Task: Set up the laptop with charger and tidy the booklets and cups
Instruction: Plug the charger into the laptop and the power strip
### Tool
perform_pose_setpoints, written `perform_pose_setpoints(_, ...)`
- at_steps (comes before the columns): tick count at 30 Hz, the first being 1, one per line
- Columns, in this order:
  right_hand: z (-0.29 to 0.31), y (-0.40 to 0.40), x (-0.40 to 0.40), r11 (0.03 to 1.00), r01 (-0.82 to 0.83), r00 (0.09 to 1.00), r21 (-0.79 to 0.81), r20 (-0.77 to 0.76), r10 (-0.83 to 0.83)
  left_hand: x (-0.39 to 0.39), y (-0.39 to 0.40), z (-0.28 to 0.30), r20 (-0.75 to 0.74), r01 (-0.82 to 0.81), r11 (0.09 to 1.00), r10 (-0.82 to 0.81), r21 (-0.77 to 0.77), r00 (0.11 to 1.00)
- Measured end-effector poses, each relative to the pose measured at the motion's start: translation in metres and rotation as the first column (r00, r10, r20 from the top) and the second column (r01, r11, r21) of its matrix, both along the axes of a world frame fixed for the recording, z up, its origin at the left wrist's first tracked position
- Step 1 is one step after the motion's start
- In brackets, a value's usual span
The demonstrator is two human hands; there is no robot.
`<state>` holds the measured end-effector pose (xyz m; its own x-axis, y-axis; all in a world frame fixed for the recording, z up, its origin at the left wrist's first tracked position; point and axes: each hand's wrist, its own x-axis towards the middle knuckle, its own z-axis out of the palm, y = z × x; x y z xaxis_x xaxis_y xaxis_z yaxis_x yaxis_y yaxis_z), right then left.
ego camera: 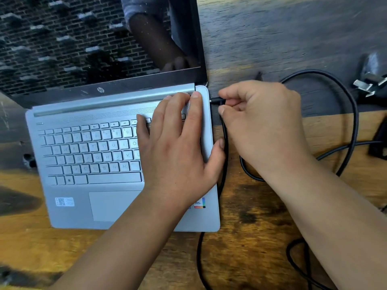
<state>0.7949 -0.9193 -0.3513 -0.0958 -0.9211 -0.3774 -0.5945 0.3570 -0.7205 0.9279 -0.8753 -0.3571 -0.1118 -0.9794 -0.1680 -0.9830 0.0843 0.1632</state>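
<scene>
A silver laptop (88, 155) lies open on the wooden table, its dark screen (83, 38) tilted back. My left hand (178, 147) lies flat on the right side of the keyboard, fingers spread, thumb over the laptop's right edge. My right hand (261, 124) pinches the black charger plug (216, 100), whose tip touches the laptop's right side near the hinge. The black charger cable (354, 114) loops across the table to the right and runs down past the laptop's front corner. No booklets or cups are in view.
The mains plug (368, 84) with metal pins lies at the far right. A black object (380, 143), perhaps the charger brick, sits at the right edge. More cable (297, 266) coils at the bottom right. The wooden table (251, 206) has dark stains.
</scene>
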Motion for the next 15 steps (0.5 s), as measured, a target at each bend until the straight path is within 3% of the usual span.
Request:
perform_pose_setpoints(10,0.0011,-0.0074,0.0030,0.996,-0.011,1.000,0.087,0.004,0.010,0.0049,-0.0023,0.0061,0.020,0.016,0.998,-0.017,0.057,1.000)
perform_pose_setpoints(15,0.0077,-0.0048,-0.0010,0.969,-0.217,0.975,0.117,-0.014,0.220,0.0074,-0.0044,0.0095,0.037,0.033,0.997,-0.036,0.063,0.999)
